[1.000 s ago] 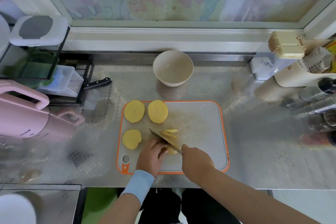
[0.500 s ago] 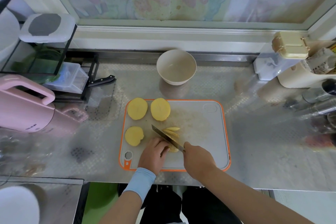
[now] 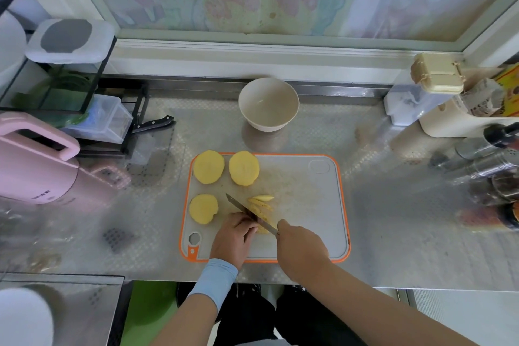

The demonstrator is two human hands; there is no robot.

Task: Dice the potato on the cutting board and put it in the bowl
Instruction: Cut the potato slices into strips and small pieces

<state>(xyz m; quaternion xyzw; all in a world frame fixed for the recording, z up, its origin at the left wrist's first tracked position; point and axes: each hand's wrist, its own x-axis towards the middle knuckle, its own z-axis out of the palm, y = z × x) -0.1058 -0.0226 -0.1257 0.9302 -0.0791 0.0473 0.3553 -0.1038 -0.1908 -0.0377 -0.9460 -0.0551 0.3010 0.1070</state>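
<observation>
A: A steel counter [image 3: 393, 219] runs under a window covered with faded patterned film. What sits on it?

B: A grey cutting board [image 3: 309, 205] with an orange rim, near the front edge. Beyond it, well apart, stands a pale bowl [image 3: 266, 125], with no potato in it.

A: And the potato?

B: All on the board. Two round slabs [image 3: 208, 167] lie side by side at its far left corner, and a third slab [image 3: 203, 208] lies nearer, on the left. A few thin strips [image 3: 261, 202] lie fanned out near the middle.

A: The hands?

B: The left hand [image 3: 233, 236], with a light blue wristband [image 3: 214, 279], curls its fingertips down on a cut piece [image 3: 264, 229], pinning it to the board. The right hand [image 3: 302, 247] is wrapped around the handle of a knife [image 3: 241, 205]. The handle itself is hidden in the fist.

A: How does the blade lie?

B: It runs slantwise, tip pointing far left, just beside the left fingertips, with the strips on its right side.

A: Anything else?

B: A pink appliance [image 3: 36, 168] at the far left and a black-handled knife [image 3: 153, 123] by a rack
</observation>
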